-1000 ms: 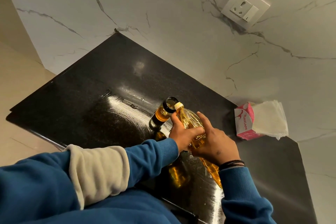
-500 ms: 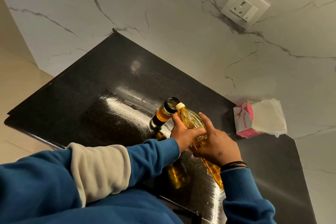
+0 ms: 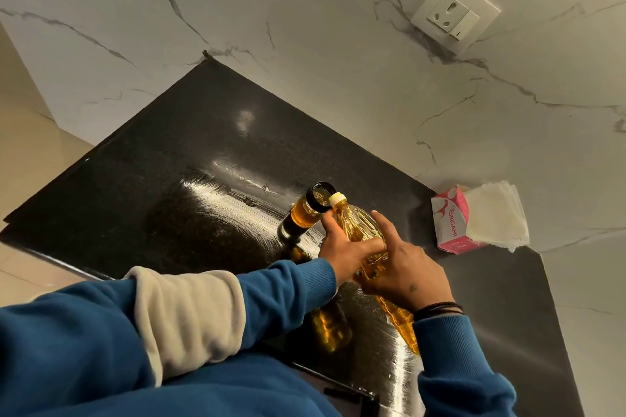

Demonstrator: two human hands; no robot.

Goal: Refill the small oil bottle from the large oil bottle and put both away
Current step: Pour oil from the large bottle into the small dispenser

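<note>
Both hands wrap the large oil bottle: the left hand curls its fingers around the clear plastic body from the left, and the right hand grips it from the right and slightly nearer, thumb and forefinger reaching up toward the shoulder. This bottle is tilted forward, its pale yellow neck laid against the black rim of the small oil bottle, so the two mouths touch. Golden oil fills the tilted plastic bottle, whose base hides behind the right wrist. Amber oil shows inside the small bottle, a glass one that stands on the black granite countertop just beyond the left hand's fingers, its mouth uncovered; no stream between the bottles can be made out. Blue sleeves cover both forearms, the left one with a beige band, and dark bracelets circle the right wrist. A pink tissue box with white tissues fanning out sits at the back right of the counter against the veined marble wall. Higher on that wall is a white socket and switch plate.
</note>
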